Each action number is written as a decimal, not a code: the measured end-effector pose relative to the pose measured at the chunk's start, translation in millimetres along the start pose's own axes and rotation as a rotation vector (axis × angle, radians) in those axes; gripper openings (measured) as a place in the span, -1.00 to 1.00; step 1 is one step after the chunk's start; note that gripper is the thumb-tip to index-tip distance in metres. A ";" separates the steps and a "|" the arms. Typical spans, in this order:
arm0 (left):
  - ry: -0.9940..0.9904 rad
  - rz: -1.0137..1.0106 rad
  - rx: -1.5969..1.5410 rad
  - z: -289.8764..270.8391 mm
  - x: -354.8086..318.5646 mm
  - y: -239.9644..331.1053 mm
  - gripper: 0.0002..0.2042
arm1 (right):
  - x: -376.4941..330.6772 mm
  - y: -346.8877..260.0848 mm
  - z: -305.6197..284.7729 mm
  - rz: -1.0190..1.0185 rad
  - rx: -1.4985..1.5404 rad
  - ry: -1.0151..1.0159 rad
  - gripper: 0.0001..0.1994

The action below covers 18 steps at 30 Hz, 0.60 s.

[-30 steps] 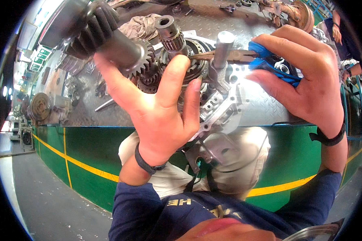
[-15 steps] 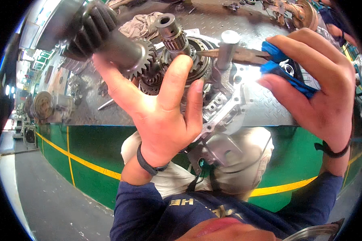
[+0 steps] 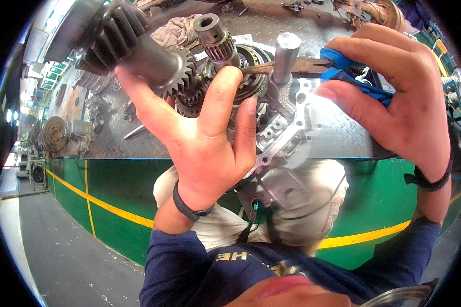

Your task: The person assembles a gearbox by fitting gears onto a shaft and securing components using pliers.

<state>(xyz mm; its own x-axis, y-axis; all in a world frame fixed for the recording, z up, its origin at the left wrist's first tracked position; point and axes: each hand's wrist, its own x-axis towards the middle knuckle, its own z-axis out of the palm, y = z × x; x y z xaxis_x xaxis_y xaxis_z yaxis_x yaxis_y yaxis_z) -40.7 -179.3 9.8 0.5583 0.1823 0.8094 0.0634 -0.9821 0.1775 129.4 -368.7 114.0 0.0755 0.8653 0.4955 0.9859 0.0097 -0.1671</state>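
My right hand [image 3: 394,87] is closed round the blue handles of a pair of pliers [image 3: 307,65]. The brown, worn jaws point left, passing behind an upright metal post [image 3: 286,56]. Their tips reach the bearing ring [image 3: 251,59] around a splined hollow shaft [image 3: 217,43]. My left hand [image 3: 200,148] has its fingers spread. One fingertip is by the base of the splined shaft; another passes behind a large dark gear shaft [image 3: 146,59] leaning to the upper left, so its tip is hidden. Below them lies a silver gearbox housing [image 3: 279,140].
The patterned metal bench [image 3: 351,133] ends at an edge close to my lap. A crumpled cloth [image 3: 176,31] lies behind the shafts. A thin pointed metal rod [image 3: 133,132] is on the left, and a rusty drum-shaped part [image 3: 389,18] sits at the far right.
My right hand and the pliers have shifted slightly left and up, with the tips nearer the splined shaft. The left hand is almost unmoved.
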 end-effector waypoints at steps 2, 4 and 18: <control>-0.011 -0.009 0.002 -0.5 -1.3 0.1 -0.68 | 0.5 -11.2 -0.7 0.037 -0.045 -0.006 -0.58; -0.002 -0.015 -0.010 0.8 -1.5 -0.9 -0.68 | -0.3 -15.7 -0.5 0.068 -0.092 -0.018 -0.58; -0.136 0.035 -0.010 -67.4 3.6 -0.8 -0.58 | -30.3 -4.9 13.9 0.172 -0.108 0.073 -0.62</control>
<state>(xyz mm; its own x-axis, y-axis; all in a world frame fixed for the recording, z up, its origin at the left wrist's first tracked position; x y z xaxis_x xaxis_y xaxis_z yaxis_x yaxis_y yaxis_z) -94.5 -174.7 50.3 0.6671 0.1394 0.7318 0.0344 -0.9871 0.1566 120.3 -388.0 87.9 0.2512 0.8110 0.5283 0.9674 -0.1926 -0.1643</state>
